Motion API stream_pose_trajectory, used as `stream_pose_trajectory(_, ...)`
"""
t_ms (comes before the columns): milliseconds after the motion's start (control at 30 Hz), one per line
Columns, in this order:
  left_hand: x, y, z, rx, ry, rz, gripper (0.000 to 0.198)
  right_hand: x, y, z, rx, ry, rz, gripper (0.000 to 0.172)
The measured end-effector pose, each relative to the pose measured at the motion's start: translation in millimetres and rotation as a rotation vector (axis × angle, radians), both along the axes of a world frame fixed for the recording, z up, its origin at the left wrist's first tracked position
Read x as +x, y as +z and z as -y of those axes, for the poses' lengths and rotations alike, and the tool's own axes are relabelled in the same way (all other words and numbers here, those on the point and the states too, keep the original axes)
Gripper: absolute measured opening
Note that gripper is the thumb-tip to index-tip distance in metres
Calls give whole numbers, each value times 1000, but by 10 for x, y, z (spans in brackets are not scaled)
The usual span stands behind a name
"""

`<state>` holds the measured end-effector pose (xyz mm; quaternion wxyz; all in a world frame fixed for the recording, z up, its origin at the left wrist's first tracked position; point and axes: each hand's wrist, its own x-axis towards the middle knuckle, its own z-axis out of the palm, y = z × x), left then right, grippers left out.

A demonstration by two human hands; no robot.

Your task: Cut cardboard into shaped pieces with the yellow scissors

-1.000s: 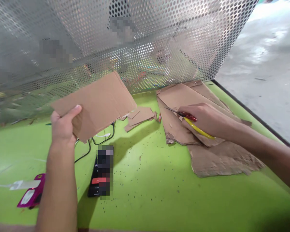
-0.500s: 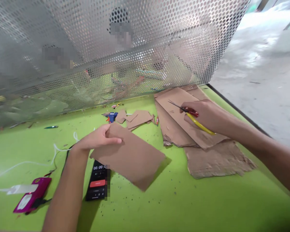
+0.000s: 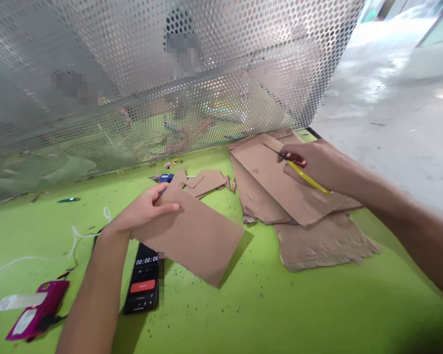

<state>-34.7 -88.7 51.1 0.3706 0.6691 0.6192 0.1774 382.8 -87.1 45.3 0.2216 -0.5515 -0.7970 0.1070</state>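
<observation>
My left hand (image 3: 142, 214) pinches the near-left edge of a rectangular cardboard piece (image 3: 197, 236), holding it just above the green table (image 3: 266, 305), partly over a black phone (image 3: 143, 282). My right hand (image 3: 315, 164) is closed round scissors with yellow and red handles (image 3: 299, 169), blades pointing left. It hovers over a stack of larger cardboard sheets (image 3: 280, 187) at the right.
A perforated metal screen (image 3: 170, 73) walls off the back of the table. Small cardboard scraps (image 3: 203, 181) and a blue glue gun (image 3: 164, 178) lie near it. A magenta device (image 3: 37, 314) and white cable (image 3: 33, 255) sit at the left. Torn cardboard (image 3: 325, 243) lies at right.
My left hand brought the cardboard piece down from an upright hold to low over the table and phone. My right hand with the scissors stayed over the stack, drifting slightly back.
</observation>
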Motion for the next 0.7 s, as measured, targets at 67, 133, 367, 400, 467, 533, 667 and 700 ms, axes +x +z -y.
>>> stream_pose_trajectory(67,-59,12,-28,95,222,140,62,72,53,-24,-5,-95,24,22)
stream_pose_trajectory(133,-82,-17,-78,210,400,295,60,138,88,-40,17,-164,40,23)
stream_pose_trajectory(367,17,-263,-218,295,336,-22,73,250,108,-72,39,-250,31,23)
stream_pose_trajectory(400,48,-272,-201,374,295,-87,74,263,111,-78,33,-251,31,25)
stream_pose_trajectory(467,135,-259,-136,475,187,-140,60,299,121,-93,18,-251,38,26)
stream_pose_trajectory(533,270,-224,-53,462,80,-118,36,348,127,-111,-2,-267,44,25)
stream_pose_trajectory(667,705,-206,7,296,-192,-162,43,473,111,-164,-1,-271,21,25)
stream_pose_trajectory(700,846,-226,-20,295,-287,-218,43,504,99,-181,17,-270,15,24)
